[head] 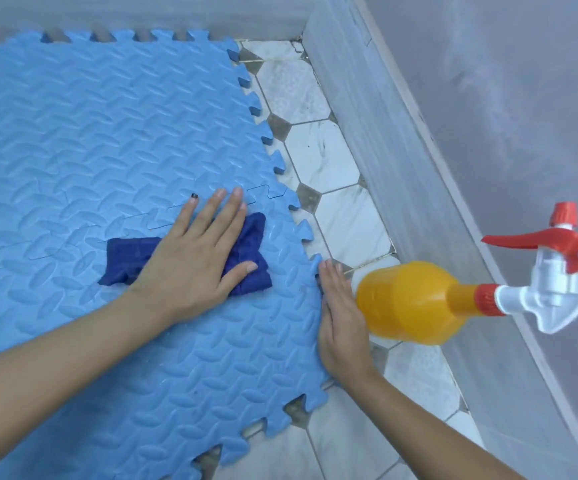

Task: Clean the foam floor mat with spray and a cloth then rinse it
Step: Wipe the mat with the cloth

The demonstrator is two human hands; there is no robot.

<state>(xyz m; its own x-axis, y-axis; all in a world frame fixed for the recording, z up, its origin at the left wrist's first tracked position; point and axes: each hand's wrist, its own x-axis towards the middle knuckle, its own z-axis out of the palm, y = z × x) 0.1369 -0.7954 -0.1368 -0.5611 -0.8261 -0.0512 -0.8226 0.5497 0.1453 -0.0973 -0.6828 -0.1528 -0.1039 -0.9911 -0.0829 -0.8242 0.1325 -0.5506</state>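
Two flat hands, left hand (190, 261) pressing navy cloth (249, 258) on embossed foam mat (107, 133), right hand (341, 320) splayed at its toothed edge

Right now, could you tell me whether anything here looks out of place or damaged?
Nothing looks damaged or spilled. The spray bottle stands on the tiled floor just off the foam mat, close beside the right hand, while the left hand presses the dark blue cloth flat.
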